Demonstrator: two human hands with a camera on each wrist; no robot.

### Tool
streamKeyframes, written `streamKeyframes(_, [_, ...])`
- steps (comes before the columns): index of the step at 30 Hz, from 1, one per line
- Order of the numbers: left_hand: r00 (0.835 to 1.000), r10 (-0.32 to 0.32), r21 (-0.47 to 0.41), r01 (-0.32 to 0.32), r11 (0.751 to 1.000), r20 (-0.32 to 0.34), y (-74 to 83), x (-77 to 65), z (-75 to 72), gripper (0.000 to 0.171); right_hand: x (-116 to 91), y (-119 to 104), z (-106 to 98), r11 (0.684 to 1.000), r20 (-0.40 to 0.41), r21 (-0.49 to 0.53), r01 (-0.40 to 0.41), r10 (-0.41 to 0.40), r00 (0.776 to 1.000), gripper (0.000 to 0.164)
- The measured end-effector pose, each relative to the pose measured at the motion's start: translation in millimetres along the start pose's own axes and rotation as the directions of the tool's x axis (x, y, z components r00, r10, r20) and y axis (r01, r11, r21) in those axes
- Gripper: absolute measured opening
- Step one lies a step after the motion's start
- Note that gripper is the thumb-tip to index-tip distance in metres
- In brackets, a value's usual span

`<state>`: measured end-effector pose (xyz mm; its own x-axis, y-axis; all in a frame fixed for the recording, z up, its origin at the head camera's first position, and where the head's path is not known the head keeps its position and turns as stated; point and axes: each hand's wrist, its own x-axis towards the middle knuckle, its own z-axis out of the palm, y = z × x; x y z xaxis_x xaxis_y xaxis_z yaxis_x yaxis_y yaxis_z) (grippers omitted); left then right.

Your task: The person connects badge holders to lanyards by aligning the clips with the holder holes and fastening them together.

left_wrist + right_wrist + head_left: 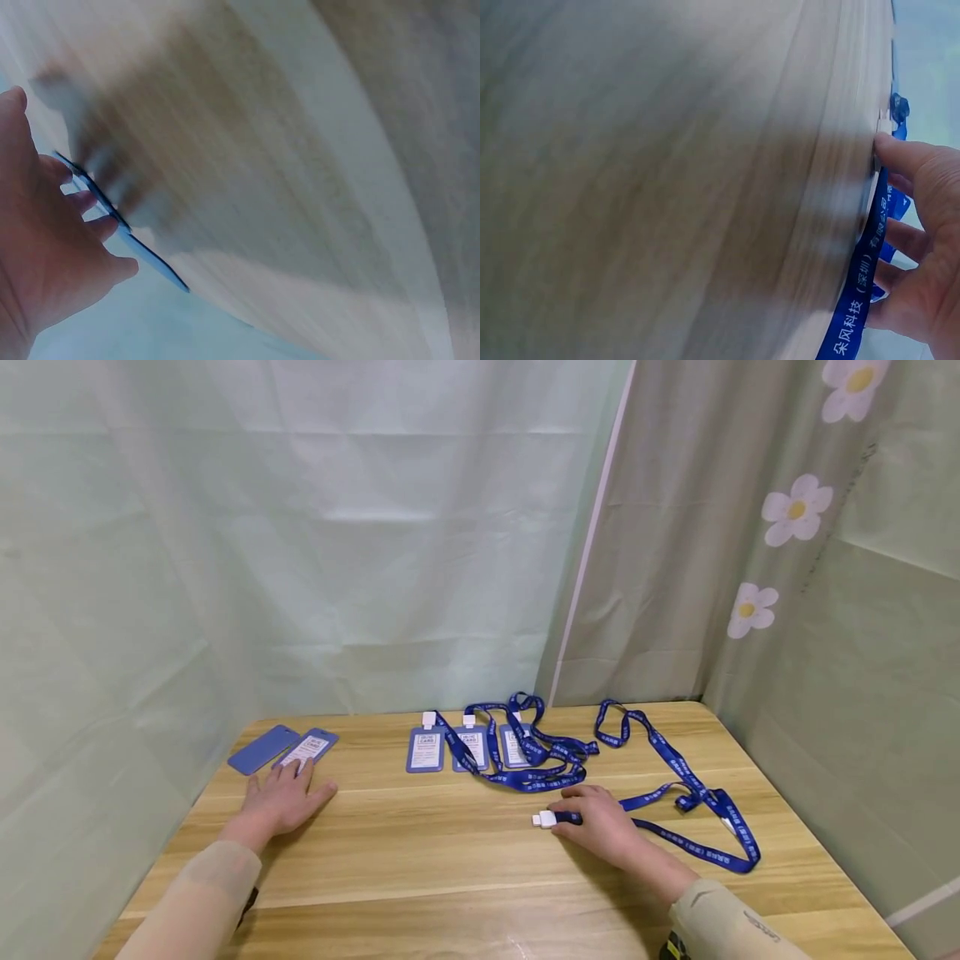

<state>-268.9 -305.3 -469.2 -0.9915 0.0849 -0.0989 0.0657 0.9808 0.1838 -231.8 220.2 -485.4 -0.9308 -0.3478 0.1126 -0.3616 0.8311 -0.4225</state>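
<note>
At the table's left side my left hand [279, 802] has its fingers spread, the tips touching the lower end of a blue badge holder [313, 747] with a printed card. A second blue badge holder [262, 750] lies beside it, no print showing. In the left wrist view, the left hand's fingers [79, 199] reach the thin edges of the holders [154, 259]. Right of centre, my right hand [600, 827] pinches a dark blue lanyard [667, 758] just behind its white clip [546, 819]. Its printed strap [859, 281] runs under the hand in the right wrist view.
Three badge holders stand in a row at the back, the leftmost one [425, 750] with a white clip on top. Their blue straps [536, 781] lie tangled to the right. Pale curtains [420, 527] enclose the wooden table [405, 877] at the back and sides.
</note>
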Motion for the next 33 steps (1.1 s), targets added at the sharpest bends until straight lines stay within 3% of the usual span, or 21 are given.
streamKeyframes(13, [0.990,0.104,0.012,-0.103,0.995,-0.100,2.5,-11.1,1.3,0.084,1.1,-1.7,0.1,0.999,-0.005,0.042,-0.023,0.023,1.000,0.028])
streamKeyframes(22, [0.995,0.102,-0.002,-0.102,0.995,-0.007,1.8,-10.8,8.6,0.083,-0.5,-2.1,0.4,0.999,0.003,0.047,-0.022,0.022,1.000,0.029])
streamKeyframes(33, [0.981,0.192,0.038,-0.191,0.981,-0.023,18.2,-20.7,8.1,0.072,0.1,-3.8,-2.4,0.997,0.017,0.058,-0.051,0.050,0.999,0.029])
